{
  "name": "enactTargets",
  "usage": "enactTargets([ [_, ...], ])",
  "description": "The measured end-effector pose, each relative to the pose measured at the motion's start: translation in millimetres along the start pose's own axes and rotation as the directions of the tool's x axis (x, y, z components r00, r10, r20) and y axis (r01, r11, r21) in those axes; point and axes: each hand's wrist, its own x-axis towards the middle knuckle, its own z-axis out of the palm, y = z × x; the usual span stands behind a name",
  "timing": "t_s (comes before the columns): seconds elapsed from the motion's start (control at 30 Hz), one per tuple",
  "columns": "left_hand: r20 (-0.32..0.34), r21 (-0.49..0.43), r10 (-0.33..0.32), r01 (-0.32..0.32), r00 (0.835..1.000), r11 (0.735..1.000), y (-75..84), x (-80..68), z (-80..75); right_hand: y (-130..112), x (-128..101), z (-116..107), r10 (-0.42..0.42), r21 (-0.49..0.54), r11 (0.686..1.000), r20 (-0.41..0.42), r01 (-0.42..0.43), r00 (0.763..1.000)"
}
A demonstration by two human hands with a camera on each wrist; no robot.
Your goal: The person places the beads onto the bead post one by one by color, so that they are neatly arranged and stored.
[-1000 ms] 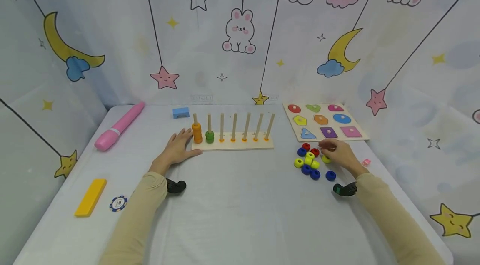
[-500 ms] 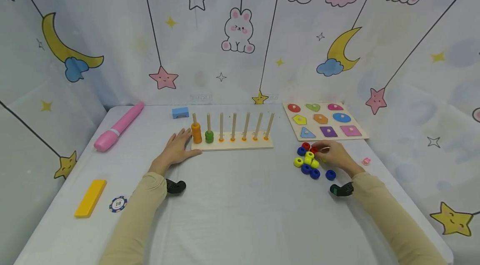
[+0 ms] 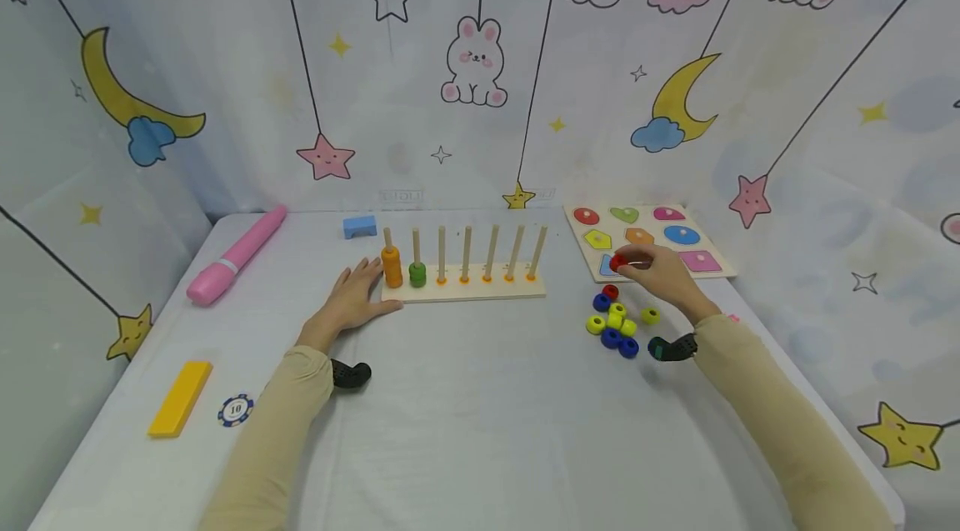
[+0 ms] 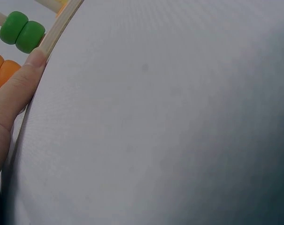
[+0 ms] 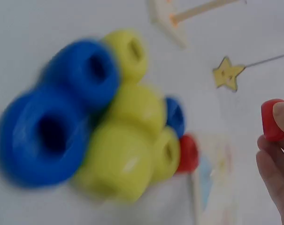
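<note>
The right hand (image 3: 660, 275) pinches a red bead (image 3: 617, 262), raised near the puzzle board (image 3: 646, 219) at far right; keeping fingertips clear of its hole seems wise. The left hand (image 3: 351, 298), relaxed, touches the pegboard (image 3: 480, 292)'s left end and should steady it.

There are two red beads (image 3: 610, 293), five yellow beads (image 3: 627, 328), three visible blue beads (image 3: 602, 303), two green beads (image 4: 13, 28), orange beads (image 3: 392, 271) too merged to count, seven pegs (image 3: 492, 252) on one wooden base (image 3: 465, 293), eight visible shapes (image 3: 682, 235) on one puzzle board (image 3: 647, 217), one chip (image 3: 236, 410), one yellow block (image 3: 180, 399), one blue block (image 3: 360, 226) and one pink stick (image 3: 240, 254).
</note>
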Motion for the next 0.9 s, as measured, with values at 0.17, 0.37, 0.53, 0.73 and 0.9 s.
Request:
enactTargets([
  [0.17, -0.003, -0.010, 0.005, -0.005, 1.000, 1.000, 0.0, -1.3, 0.4, -36.7, 28.8, 1.7, -0.054, 0.045, 0.997, -0.034, 0.055, 0.998],
  [0.37, -0.004, -0.005, 0.003, -0.003, 1.000, 1.000, 0.1, -0.7, 0.6, -84.6, 62.4, 8.5, -0.124, 0.052, 0.990, -0.073, 0.128, 0.990],
  [0.53, -0.012, -0.002, 0.008, -0.008, 1.000, 1.000, -1.2, 1.7, 0.7, -118.9, 84.7, 21.0, -0.197, 0.085, 0.974, -0.136, 0.210, 0.971],
  [0.73, -0.015, -0.006, 0.003, -0.003, 1.000, 1.000, -2.2, 1.9, 3.8, -149.4, 103.7, 42.9, -0.286, 0.124, 0.944, -0.153, 0.305, 0.946],
  [0.9, -0.017, -0.001, 0.000, 0.000, 1.000, 1.000, -1.1, 0.6, 4.8, -172.0, 110.1, 64.3, -0.345, 0.128, 0.924, -0.122, 0.360, 0.931],
])
